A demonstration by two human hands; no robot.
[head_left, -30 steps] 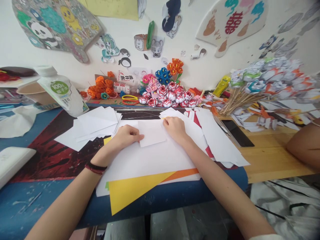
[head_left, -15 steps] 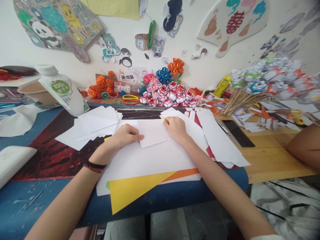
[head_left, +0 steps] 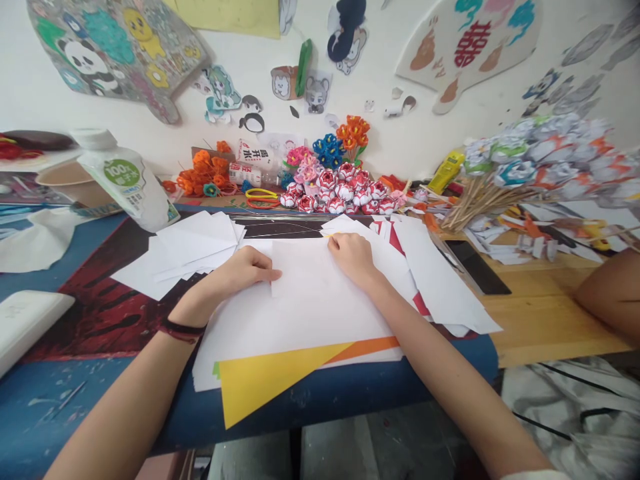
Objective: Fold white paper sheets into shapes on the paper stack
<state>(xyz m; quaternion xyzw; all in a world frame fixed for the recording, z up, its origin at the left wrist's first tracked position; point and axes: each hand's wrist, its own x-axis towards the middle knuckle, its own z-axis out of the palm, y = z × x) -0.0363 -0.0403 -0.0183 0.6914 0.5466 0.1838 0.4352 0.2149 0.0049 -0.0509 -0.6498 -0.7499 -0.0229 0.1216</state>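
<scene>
A small white paper piece [head_left: 303,267] lies over larger white sheets [head_left: 300,327], its lower edges hard to make out. My left hand [head_left: 247,270] pinches its left edge between thumb and curled fingers. At its upper right, my right hand [head_left: 353,257] is closed, fingertips pressed together on the paper. Beneath the white sheets, yellow paper [head_left: 265,373] and orange paper [head_left: 365,348] stick out at the front. Loose white pieces [head_left: 195,240] lie overlapped beyond my left hand. More long white paper [head_left: 435,280] lies right of my right forearm.
A white bottle [head_left: 125,180] stands at the back left. Paper flowers [head_left: 345,187] line the wall. At right are a dark phone [head_left: 475,267], sticks with white flowers [head_left: 470,200], a yellow tool [head_left: 447,172] and another person's arm [head_left: 613,293]. A white device [head_left: 33,323] sits left.
My left hand has shifted slightly left and up, along with the left edge of the small paper, which now looks straighter. My right hand has hardly moved.
</scene>
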